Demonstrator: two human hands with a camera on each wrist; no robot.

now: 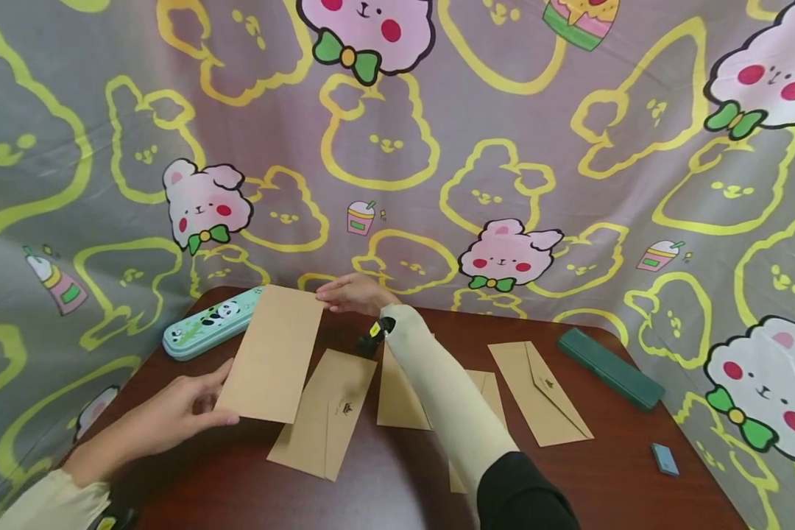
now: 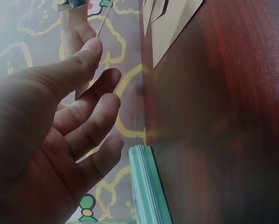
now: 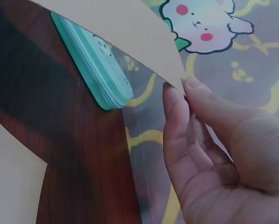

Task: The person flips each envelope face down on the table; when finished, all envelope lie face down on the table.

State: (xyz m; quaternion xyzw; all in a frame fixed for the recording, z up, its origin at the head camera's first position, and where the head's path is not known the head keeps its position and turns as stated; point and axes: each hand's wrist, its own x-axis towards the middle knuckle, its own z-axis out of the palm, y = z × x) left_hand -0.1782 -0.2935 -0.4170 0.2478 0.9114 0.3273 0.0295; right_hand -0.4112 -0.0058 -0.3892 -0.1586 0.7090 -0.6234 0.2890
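Both hands hold a plain brown envelope up off the table, its blank side toward the head camera. My left hand pinches its lower left corner between thumb and fingers. At the upper right corner my right hand pinches it; the right wrist view shows the thumb and forefinger on that corner. Just beneath the raised one, another brown envelope lies flap side up with a small dark print. Further brown envelopes lie to the right, one partly hidden by the right forearm, another slanting.
A mint panda pencil case lies at the back left, partly behind the raised envelope. A dark green case and a small blue block lie at the right on the brown table. A patterned curtain hangs behind.
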